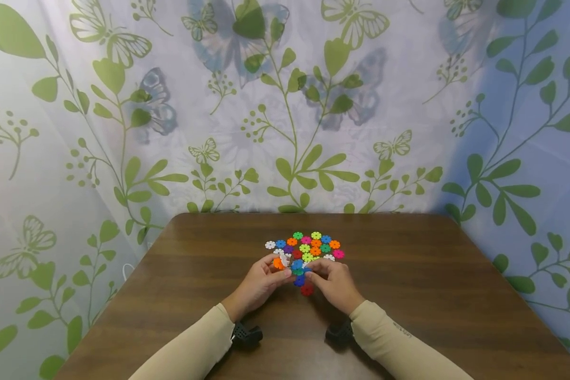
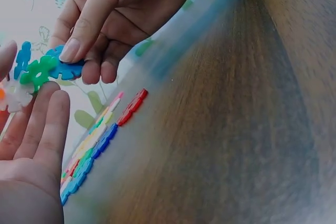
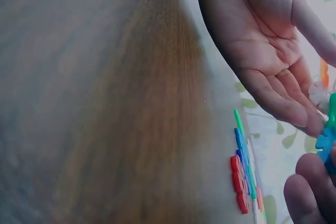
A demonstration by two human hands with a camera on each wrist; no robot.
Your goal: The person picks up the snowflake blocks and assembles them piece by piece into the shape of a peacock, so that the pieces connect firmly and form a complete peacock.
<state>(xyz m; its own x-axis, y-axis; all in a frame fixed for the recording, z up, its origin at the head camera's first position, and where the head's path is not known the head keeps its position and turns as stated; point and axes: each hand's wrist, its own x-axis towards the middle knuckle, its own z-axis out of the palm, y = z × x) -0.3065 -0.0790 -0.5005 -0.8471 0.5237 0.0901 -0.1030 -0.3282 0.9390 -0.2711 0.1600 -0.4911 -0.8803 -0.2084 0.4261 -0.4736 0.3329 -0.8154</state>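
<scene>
Several notched plastic discs joined in a small cluster are held up between both hands over the table. In the left wrist view the cluster shows a green disc (image 2: 39, 73), a white disc (image 2: 17, 95), an upright blue disc (image 2: 22, 60) and a flatter blue disc (image 2: 65, 65). My left hand (image 1: 262, 281) holds the white and orange side. With thumb and fingers, my right hand (image 1: 336, 282) pinches the flatter blue disc, which meets the green one. Fingers partly cover the cluster in the head view.
Loose flower-shaped discs, among them an orange disc (image 1: 334, 244) and a white disc (image 1: 270, 245), lie on the brown table (image 1: 408, 295) beyond the hands. A red disc (image 1: 306, 290) lies nearer. A patterned curtain (image 1: 294, 105) hangs behind the table.
</scene>
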